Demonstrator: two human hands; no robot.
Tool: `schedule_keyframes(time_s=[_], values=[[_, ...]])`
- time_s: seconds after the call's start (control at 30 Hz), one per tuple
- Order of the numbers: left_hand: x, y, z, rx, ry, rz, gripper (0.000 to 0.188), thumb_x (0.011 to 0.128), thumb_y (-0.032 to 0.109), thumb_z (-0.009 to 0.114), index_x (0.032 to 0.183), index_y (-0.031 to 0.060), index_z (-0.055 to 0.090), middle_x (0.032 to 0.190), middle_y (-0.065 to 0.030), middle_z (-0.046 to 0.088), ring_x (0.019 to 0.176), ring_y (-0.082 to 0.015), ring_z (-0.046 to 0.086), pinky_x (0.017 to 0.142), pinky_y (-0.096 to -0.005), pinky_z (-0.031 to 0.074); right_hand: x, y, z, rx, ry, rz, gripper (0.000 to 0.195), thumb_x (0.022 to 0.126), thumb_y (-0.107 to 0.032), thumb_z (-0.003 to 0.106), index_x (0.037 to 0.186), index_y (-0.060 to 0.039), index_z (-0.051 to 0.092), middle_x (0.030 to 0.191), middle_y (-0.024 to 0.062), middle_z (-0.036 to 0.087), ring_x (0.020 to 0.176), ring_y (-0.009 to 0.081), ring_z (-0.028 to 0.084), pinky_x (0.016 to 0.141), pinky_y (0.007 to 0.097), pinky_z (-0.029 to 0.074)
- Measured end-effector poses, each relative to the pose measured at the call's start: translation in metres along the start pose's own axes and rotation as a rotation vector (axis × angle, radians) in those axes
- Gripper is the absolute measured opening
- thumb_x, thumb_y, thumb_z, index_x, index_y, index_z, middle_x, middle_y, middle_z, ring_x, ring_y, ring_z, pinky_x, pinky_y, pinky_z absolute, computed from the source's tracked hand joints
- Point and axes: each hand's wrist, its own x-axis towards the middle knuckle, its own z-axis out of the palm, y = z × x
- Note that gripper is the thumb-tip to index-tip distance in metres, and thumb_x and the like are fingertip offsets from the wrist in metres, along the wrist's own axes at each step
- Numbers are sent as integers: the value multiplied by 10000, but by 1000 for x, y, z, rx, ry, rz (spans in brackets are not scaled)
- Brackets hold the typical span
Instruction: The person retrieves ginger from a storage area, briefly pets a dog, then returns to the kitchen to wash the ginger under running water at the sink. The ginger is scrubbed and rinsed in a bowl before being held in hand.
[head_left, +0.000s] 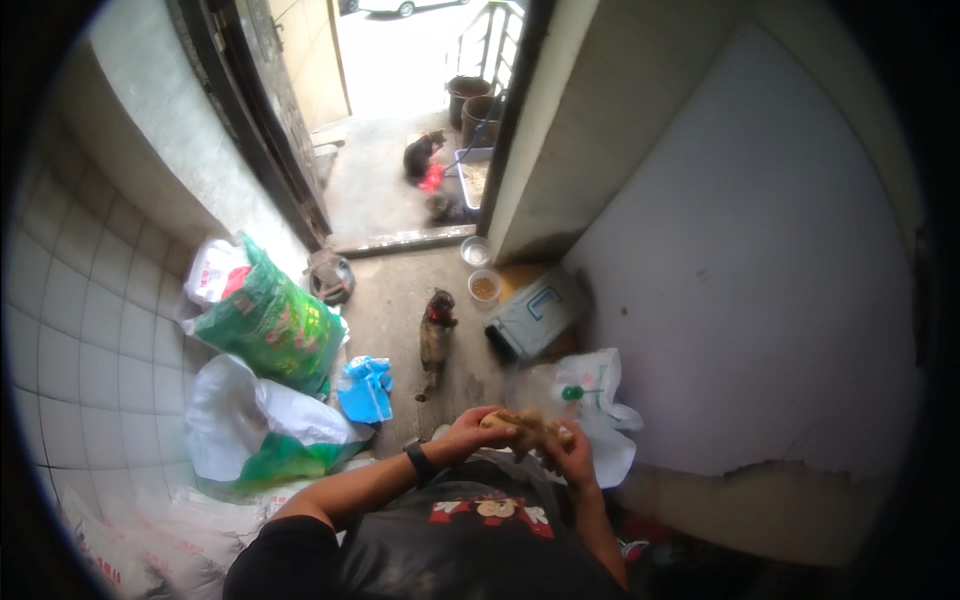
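A knobbly tan ginger root (529, 433) is held between my two hands, in front of my dark shirt. The fingers of my left hand (480, 435) close around its left end. My right hand (574, 454) grips the other end, with the fingers partly hidden by the root. Just beyond my right hand lies a white plastic bag (596, 375) with green print, and paler plastic (609, 450) spreads beneath it. A tortoiseshell cat (433, 337) with a red collar stands on the floor ahead of me.
A green woven sack (270, 322), a white sack (247, 412) and a blue bag (365, 390) line the left. To the right are a grey box (536, 311), a kibble bowl (484, 286) and a water bowl (475, 251). Another cat (421, 156) sits beyond the doorsill (409, 241).
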Motion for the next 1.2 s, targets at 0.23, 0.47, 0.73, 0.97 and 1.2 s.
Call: schedule_keyframes(time_s=[0.23,0.47,0.73,0.97,1.2], values=[[-22,-9,46,594,-222,-87,588,899,323,798,1356,11,597,1187,-105,698,1092,-174,661,935,-330,537,-96,20,-33,-284,170,-186,705,836,-113,829,1451,-55,489,987,64,679,867,155,679,777,299,566],[7,-82,137,1142,-410,21,555,849,406,812,1201,12,643,1024,-173,732,925,-268,728,798,-377,571,-195,38,-73,-541,362,-224,726,785,-156,870,1415,-30,531,964,79,679,878,161,673,781,330,567],[15,-203,271,1293,-493,68,481,868,459,774,991,16,630,866,-186,705,789,-362,701,681,-434,550,-337,109,-165,-361,586,-249,775,780,-161,868,1447,-31,495,916,35,616,803,121,605,740,296,539],[21,-265,329,1323,-650,44,460,838,390,792,1033,15,612,883,-197,699,805,-374,694,694,-446,543,-417,133,-203,-251,654,-185,778,792,-133,871,1463,-48,486,938,33,612,836,123,603,788,306,532],[43,-284,364,1307,-856,-48,440,821,376,799,1057,41,638,872,-175,706,815,-367,697,714,-443,546,-461,145,-197,-325,827,-78,790,813,-141,854,1490,-53,456,1027,62,658,924,160,643,833,322,541]])
